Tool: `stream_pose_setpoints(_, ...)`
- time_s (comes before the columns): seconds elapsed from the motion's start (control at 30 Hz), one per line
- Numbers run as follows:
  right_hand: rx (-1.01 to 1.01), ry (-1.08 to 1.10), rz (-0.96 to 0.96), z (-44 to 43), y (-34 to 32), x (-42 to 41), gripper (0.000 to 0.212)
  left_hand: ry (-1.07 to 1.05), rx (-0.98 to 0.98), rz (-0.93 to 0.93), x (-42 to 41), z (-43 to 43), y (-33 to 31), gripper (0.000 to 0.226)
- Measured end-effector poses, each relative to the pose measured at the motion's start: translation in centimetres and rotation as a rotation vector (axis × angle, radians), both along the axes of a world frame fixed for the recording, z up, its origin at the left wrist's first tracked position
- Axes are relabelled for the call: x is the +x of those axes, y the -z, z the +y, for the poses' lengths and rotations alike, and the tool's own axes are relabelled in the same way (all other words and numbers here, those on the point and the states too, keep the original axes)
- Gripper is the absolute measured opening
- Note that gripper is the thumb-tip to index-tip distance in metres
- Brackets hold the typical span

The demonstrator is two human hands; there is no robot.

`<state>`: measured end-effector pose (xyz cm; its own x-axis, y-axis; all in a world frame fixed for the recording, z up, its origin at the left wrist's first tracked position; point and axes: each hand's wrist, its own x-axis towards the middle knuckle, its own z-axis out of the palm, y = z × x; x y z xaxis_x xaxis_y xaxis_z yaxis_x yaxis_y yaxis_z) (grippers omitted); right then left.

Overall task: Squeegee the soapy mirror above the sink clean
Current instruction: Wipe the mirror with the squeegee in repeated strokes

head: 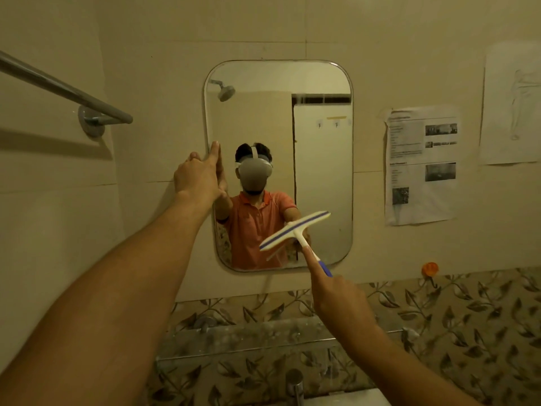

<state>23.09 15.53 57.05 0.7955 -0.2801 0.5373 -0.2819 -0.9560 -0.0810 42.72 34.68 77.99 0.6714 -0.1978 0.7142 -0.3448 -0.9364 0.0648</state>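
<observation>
**Squeegee blade slanted across the mirror's lower right, held by the right hand**

The squeegee [295, 230] is in front of the lower right part of the mirror [322, 171]. Its blade runs on a slant, the high end toward the mirror's right edge and the low end toward its bottom middle. The handle drops from the blade's middle, past the mirror's bottom edge, to the right hand [336, 297]. That hand grips the blue end of the handle with curled fingers and lays the index finger straight along the shaft. The blade's reflection sits just below it, so it looks slightly off the glass, though I cannot tell for certain.

The left hand [199, 174] is at the mirror's left edge, about halfway up. Its fingers are straight and together, laid flat against the rim, and it holds nothing.

The right hand is the working one. Almost all the glass lies above and left of the blade, so the next stroke probably calls for lifting the squeegee toward the mirror's top and levelling the blade. I cannot make out suds on the surface.
</observation>
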Motion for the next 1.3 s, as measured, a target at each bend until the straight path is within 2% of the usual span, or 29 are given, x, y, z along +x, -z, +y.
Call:
stream_pose_setpoints(0.2, 0.061, 0.054, 0.038, -0.5, 2.0, -1.1, 0.096, 0.01, 0.0, 0.005, -0.3, 0.1, -0.1, 0.128)
stream_pose_setpoints(0.37, 0.097, -0.019, 0.013, -0.6, 0.8, -1.3, 0.083, -0.011, -0.005, -0.026, 0.1, 0.0, 0.2, 0.127)
stream_pose_setpoints(0.5, 0.092, -0.105, -0.154, -1.1, -4.7, -0.9, 0.073, -0.027, 0.001, -0.009, 0.1, -0.2, 0.0, 0.122)
stream_pose_setpoints(0.73, 0.097, -0.163, -0.445, 0.1, -19.9, 0.8, 0.065, -0.014, 0.01, 0.001, -0.1, -0.1, 0.0, 0.12)
stream_pose_setpoints(0.9, 0.06, -0.081, -0.548, -0.1, -27.4, 2.5, 0.059, -0.005, 0.008, 0.0, 0.0, 0.0, 0.0, 0.119)
stream_pose_setpoints(1.07, 0.081, -0.043, -0.518, 0.1, -30.5, 2.7, 0.062, -0.005, 0.003, 0.029, -0.3, 0.0, -0.2, 0.119)
stream_pose_setpoints(1.3, 0.096, -0.014, -0.495, 0.1, -30.6, 3.1, 0.065, -0.028, 0.027, 0.022, -0.4, -0.2, -0.3, 0.121)
